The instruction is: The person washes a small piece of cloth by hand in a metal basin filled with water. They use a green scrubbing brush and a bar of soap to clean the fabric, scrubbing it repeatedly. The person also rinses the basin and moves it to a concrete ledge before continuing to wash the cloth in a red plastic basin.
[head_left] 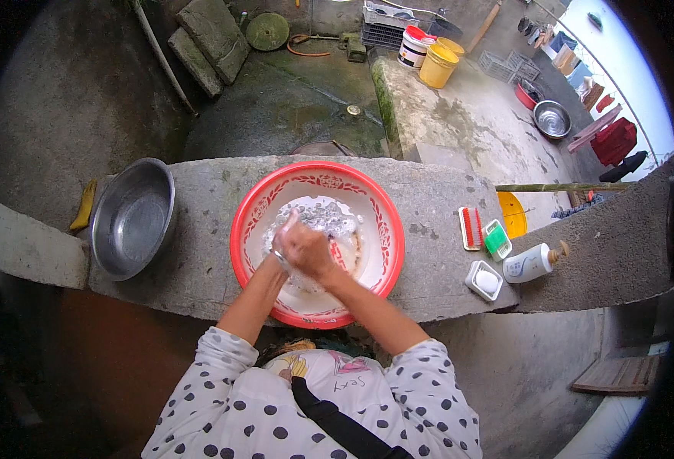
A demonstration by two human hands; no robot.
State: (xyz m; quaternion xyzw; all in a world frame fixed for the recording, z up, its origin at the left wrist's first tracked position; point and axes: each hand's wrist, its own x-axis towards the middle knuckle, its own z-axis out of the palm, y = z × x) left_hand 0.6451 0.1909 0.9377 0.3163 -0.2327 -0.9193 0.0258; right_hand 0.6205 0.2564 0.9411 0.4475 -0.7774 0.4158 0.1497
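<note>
Both my hands are pressed together over a white enamel basin point(393, 252) with a red rim and red printed pattern. Foamy water point(325, 216) lies in the basin. My right hand point(312, 251) is closed over my left hand point(288, 234), and hides most of its fingers. A bracelet point(282, 258) circles my left wrist. No other object shows between the hands, though their undersides are hidden.
A grey metal basin point(133, 222) stands left on the concrete ledge point(207, 229). At right are a red-bristled brush point(472, 228), a green item in a white dish point(497, 239), a soap dish point(484, 281) and a white pump bottle point(528, 264). Buckets point(438, 66) stand beyond.
</note>
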